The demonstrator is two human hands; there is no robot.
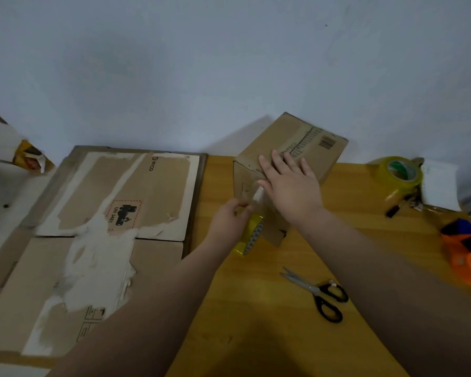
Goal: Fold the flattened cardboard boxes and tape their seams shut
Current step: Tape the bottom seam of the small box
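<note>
One slack tug from the left hand gripping the tape roll could wrinkle tape under the flat-pressed right hand.

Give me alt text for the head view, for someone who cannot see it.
A person's right hand presses flat on a folded cardboard box on a wooden table, while the left hand holds a tape roll at the box's near side. Flattened cardboard lies to the left; scissors lie in front, a second tape roll to the right.
</note>
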